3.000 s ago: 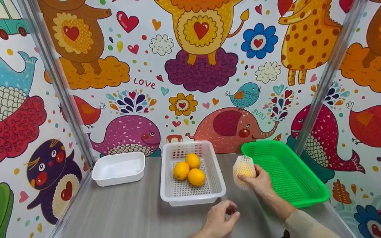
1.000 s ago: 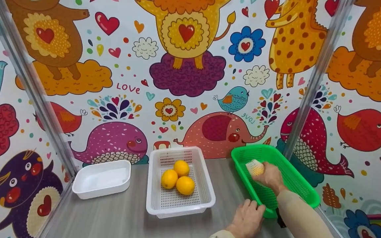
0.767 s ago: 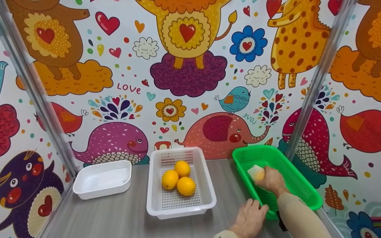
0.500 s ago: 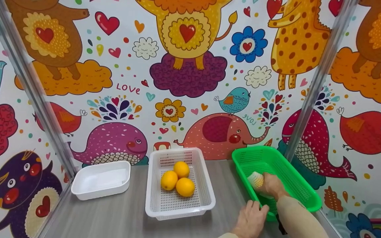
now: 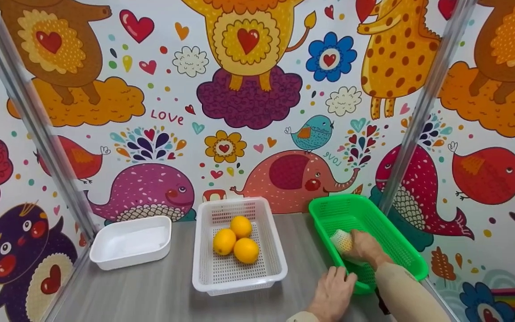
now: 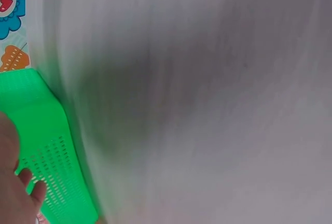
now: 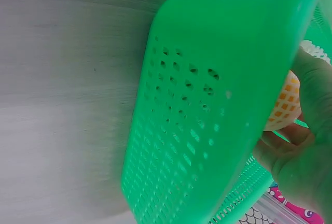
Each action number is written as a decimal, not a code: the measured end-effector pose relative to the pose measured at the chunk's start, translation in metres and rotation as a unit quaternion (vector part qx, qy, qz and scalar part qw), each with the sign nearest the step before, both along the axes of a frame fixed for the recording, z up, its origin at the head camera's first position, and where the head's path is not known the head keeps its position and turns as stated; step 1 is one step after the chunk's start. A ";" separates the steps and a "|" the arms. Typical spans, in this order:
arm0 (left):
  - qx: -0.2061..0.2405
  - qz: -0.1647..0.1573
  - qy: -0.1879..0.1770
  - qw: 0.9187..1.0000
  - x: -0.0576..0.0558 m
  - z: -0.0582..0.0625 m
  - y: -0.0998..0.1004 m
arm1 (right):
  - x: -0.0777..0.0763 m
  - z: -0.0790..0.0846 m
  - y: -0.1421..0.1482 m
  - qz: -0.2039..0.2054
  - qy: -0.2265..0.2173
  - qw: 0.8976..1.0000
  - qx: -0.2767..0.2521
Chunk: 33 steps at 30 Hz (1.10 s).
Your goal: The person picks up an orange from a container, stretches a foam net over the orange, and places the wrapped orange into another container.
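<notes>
My right hand [image 5: 365, 247] reaches into the green basket [image 5: 407, 250] and grips an orange in a white foam net sleeve [image 5: 341, 243]. In the right wrist view, the thumb and fingers lie around the netted orange [image 7: 285, 102], low behind the basket's near wall. My left hand [image 5: 332, 288] rests at the basket's near left edge, its fingers against the rim. The left wrist view shows part of that hand [image 6: 13, 187] beside the basket's perforated side [image 6: 57, 156]; its contact with the rim is only partly visible.
A white perforated basket [image 5: 264, 282] holds several-sided space around 3 bare oranges [image 5: 246, 250] in the middle of the table. Farther left stands a shallow white tray [image 5: 130, 259]. Printed panels [image 5: 257, 179] and metal posts [image 5: 403, 170] enclose the table [image 5: 159, 295].
My right hand has carried the netted orange from between the baskets down into the green basket. My left hand has moved right to that basket's edge. The head view has shifted.
</notes>
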<state>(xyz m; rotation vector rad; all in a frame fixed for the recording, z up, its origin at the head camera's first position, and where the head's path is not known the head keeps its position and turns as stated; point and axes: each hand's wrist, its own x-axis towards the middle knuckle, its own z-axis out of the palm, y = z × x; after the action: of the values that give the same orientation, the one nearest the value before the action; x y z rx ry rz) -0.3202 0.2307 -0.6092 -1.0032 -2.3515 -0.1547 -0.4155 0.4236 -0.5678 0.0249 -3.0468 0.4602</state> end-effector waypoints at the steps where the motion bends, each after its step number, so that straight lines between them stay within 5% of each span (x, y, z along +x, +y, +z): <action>1: 0.010 0.000 0.010 1.000 0.000 -0.001 -0.002 | 0.000 0.001 0.000 -0.002 0.001 1.000 0.001; 4: 0.028 0.000 0.026 0.999 0.002 -0.004 -0.008 | 0.002 0.005 0.000 -0.008 0.000 1.000 0.003; 14: -0.019 0.027 -0.059 0.998 0.006 0.007 -0.025 | 0.007 0.015 -0.011 -0.006 0.008 1.000 -0.008; 23: -0.017 0.037 -0.034 0.999 0.009 0.027 -0.040 | 0.014 0.025 -0.026 0.020 0.051 0.998 -0.007; 33: 0.019 0.047 -0.048 0.998 0.007 0.039 -0.082 | 0.027 0.036 -0.054 0.058 0.101 0.992 -0.049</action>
<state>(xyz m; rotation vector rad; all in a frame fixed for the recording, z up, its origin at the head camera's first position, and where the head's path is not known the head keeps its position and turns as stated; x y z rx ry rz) -0.3128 0.1484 -0.5697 -0.8816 -2.4684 -0.2154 -0.3882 0.3694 -0.5318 0.2313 -2.8300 0.5772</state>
